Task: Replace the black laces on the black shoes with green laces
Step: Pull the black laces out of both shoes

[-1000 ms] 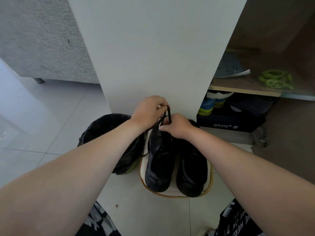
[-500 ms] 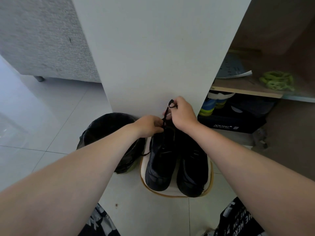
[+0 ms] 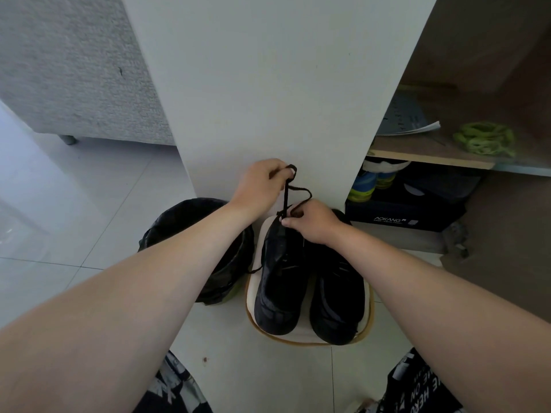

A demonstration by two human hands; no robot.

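Observation:
Two black shoes stand side by side on a pale oval mat (image 3: 308, 335) on the floor, the left shoe (image 3: 280, 281) and the right shoe (image 3: 338, 296). My left hand (image 3: 262, 183) is raised above the left shoe's collar, pinching a black lace (image 3: 286, 195) pulled up taut. My right hand (image 3: 310, 222) rests at the top of that shoe, fingers closed on the same lace where it loops. A bundle of green laces (image 3: 484, 138) lies on the wooden shelf (image 3: 429, 156) at the upper right.
A black-lined bin (image 3: 205, 248) stands just left of the shoes. A white panel (image 3: 268, 84) rises behind them. Under the shelf sit a dark shoebox (image 3: 402, 216) and colourful shoes (image 3: 369, 183). A grey sofa (image 3: 68, 70) is at the far left, over white floor tiles.
My left hand has risen from the shoe's collar, drawing the black lace upward, while my right hand has dropped from its raised position down to the top of the left shoe.

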